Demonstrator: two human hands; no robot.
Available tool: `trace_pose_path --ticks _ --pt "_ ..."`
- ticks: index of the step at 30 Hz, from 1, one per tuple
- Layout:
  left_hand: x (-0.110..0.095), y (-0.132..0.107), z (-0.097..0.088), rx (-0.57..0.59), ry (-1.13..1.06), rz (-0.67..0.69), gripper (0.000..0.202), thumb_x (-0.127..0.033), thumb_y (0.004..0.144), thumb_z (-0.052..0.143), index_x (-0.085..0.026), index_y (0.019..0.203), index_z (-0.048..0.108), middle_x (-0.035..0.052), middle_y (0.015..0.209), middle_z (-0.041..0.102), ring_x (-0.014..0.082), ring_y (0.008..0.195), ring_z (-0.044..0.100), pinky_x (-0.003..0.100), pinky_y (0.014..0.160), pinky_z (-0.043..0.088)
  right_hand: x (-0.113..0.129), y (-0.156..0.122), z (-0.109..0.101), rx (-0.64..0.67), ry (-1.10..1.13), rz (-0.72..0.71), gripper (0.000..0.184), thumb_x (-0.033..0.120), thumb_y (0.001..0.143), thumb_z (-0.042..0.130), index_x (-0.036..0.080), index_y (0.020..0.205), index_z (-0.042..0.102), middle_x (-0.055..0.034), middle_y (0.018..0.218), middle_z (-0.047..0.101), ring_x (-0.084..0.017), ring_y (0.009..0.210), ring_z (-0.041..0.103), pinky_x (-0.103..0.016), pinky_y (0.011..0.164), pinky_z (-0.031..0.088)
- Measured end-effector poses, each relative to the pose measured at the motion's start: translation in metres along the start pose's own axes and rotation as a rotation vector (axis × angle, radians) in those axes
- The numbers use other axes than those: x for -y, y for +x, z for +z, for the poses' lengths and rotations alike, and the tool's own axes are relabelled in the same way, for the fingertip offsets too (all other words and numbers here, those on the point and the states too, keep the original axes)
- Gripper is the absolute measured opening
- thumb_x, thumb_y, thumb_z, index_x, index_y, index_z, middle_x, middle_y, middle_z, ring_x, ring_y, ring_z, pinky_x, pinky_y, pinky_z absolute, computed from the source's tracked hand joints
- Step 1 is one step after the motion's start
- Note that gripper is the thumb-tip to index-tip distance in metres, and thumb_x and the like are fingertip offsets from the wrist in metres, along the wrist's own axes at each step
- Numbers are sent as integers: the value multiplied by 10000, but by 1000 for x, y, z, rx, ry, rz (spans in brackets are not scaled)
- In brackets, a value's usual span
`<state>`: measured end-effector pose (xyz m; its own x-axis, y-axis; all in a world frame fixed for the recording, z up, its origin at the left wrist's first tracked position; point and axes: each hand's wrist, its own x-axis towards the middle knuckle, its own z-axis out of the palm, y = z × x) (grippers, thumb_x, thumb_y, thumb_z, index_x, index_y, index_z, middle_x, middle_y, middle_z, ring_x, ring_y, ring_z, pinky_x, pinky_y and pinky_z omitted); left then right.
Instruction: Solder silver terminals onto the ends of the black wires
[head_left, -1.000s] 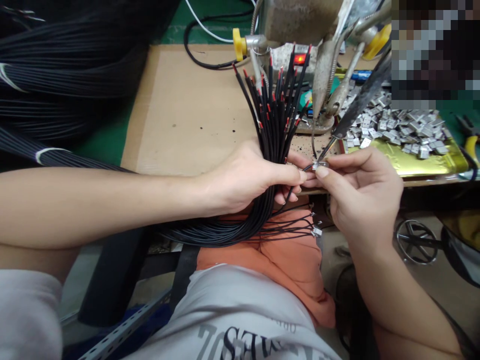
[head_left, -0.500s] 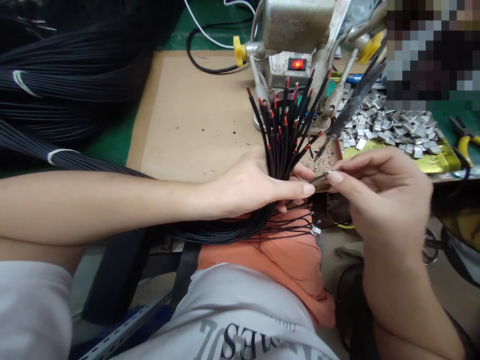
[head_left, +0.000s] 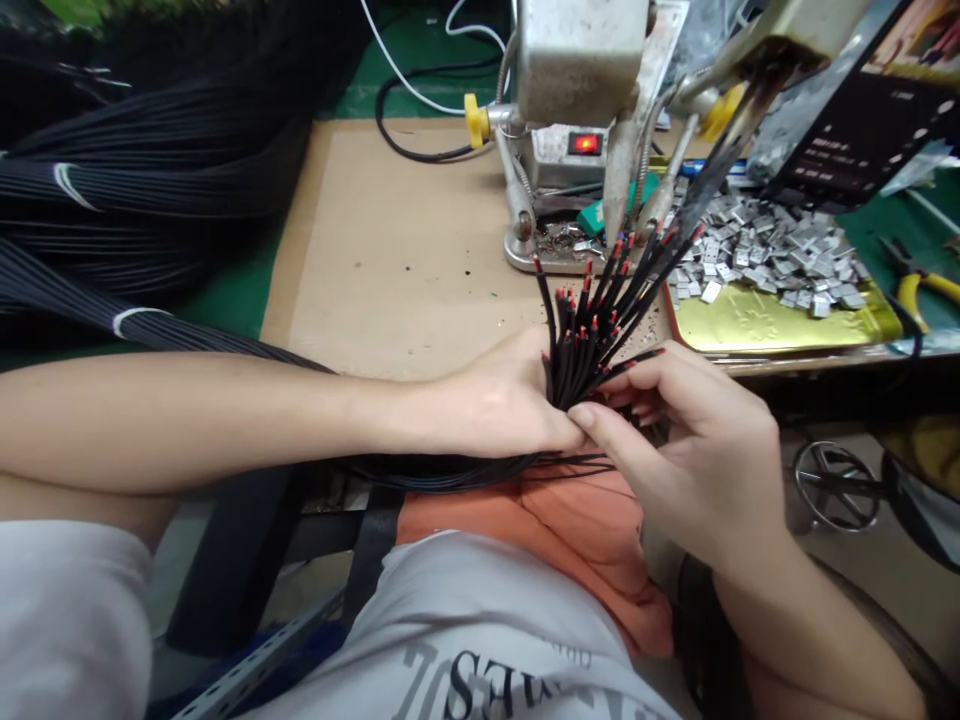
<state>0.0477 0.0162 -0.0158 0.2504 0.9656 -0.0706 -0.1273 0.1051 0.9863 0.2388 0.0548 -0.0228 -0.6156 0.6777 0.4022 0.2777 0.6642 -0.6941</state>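
My left hand [head_left: 499,405] is closed round a bundle of thin black wires with red tips [head_left: 600,320] that fan up and to the right over the bench edge. My right hand [head_left: 686,450] meets it from the right, thumb and fingers pinched on the wires just under the red tips. The rest of the bundle [head_left: 450,468] curves down across my lap, over an orange cloth [head_left: 570,530].
A grey bench machine with a lit red switch [head_left: 583,143] stands at the back on a cardboard sheet [head_left: 390,240]. A gold tray [head_left: 757,320] holds several small metal clips [head_left: 772,255]. Thick bundles of black cable [head_left: 142,190] lie at the left. Yellow-handled pliers [head_left: 926,288] are at the far right.
My right hand dropped from pinching a single wire end and closed in on the bundle beside my left hand. The wire tips sank lower and nearer the bench edge.
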Motion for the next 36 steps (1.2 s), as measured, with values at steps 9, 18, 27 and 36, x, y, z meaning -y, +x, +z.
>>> trace_pose_path --ticks 9,18,27,36 --pt "-1 -4 -5 -11 143 -80 129 -81 808 797 -181 825 718 -62 789 694 115 778 661 198 719 551 -4 -7 0 -89 79 133 166 82 933 792 244 901 804 27 803 755 -115 673 669 -265 611 532" --pt "-2 -6 -9 -158 190 -91 125 -225 812 914 -172 886 828 -17 858 829 157 853 777 264 859 637 -16 1 -14 -104 261 397 108 281 902 901 255 828 827 11 753 783 -127 613 642 -271 562 483" --pt "-5 -8 -5 -87 233 -88 75 -224 883 824 -192 824 790 -40 819 773 130 805 713 218 784 598 -28 8 -29 95 473 382 188 301 855 990 253 773 827 10 728 767 -134 628 644 -271 555 456" --pt "-6 -10 -2 -39 208 -60 39 -184 901 794 -194 868 777 -52 822 756 121 807 687 212 799 583 -23 8 1 45 709 235 180 156 939 885 253 821 791 34 747 772 -136 696 714 -283 713 609"
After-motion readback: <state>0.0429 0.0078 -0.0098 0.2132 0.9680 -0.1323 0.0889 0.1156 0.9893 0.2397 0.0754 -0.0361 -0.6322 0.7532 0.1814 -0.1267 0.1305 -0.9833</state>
